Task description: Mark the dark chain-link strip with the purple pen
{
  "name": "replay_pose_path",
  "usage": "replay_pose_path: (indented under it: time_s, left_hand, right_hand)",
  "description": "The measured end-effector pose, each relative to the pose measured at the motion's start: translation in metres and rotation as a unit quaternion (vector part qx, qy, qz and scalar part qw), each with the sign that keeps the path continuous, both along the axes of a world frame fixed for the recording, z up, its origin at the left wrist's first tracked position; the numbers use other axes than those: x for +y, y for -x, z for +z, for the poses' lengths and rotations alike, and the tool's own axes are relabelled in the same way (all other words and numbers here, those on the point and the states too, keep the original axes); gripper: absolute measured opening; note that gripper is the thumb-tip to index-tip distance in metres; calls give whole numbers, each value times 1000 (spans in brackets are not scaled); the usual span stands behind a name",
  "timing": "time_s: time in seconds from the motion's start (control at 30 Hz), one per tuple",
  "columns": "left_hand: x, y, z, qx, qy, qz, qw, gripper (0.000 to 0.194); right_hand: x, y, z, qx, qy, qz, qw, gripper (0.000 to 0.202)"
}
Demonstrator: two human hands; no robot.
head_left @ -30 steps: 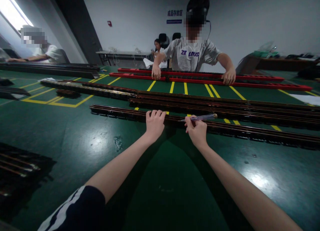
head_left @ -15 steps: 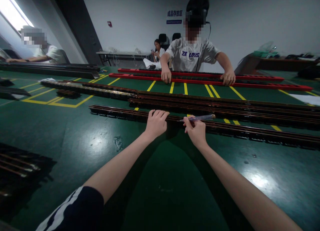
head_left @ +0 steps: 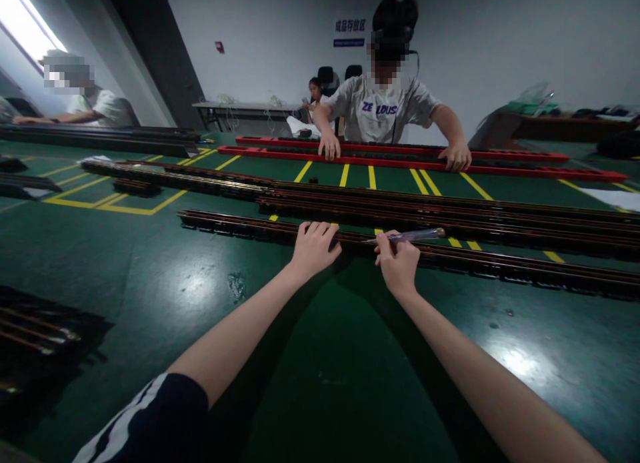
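Note:
A long dark strip with copper-coloured lines along it [head_left: 240, 224] lies across the green table in front of me. My left hand [head_left: 314, 249] rests on it with fingers bent over its far side and the thumb at the near side. Just to the right, my right hand [head_left: 399, 263] pinches a screwdriver with a clear handle [head_left: 417, 235]. Its thin shaft points left, down at the strip, between my two hands. What the tip touches is too small to make out.
Behind my strip lie more dark strips [head_left: 340, 206]. Across the table [head_left: 200, 329], a co-worker's hands [head_left: 455, 157] are at red rails [head_left: 540, 173]. A dark stack [head_left: 40, 329] sits at lower left. Another person [head_left: 103, 106] sits far left.
My right hand and the screwdriver have shifted slightly right along the strip. My left thumb has spread outward. The co-worker's hand on the left has moved a little, and a small dark piece shows below it.

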State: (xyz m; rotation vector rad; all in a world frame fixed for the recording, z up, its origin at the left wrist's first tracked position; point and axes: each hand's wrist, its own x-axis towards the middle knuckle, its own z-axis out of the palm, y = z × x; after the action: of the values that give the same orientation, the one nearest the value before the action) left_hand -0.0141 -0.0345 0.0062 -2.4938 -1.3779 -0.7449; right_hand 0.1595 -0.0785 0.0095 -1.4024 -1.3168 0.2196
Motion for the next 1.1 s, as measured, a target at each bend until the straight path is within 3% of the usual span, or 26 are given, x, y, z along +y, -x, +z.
replay_pose_path:
  time_s: [0.23,0.87,1.1]
  left_hand:
    - [1,0,-1,6,-4,5,1000,30]
    - [0,-5,-5,25,-23,7,999,33]
    - [-2,-5,-3,27,-23,6,999,37]
  right_hand:
    - [1,-1,-2,-8,11,29,999,35]
    - [0,2,1,13,14,25,1000,35]
    - [0,2,-1,13,10,57,998,35]
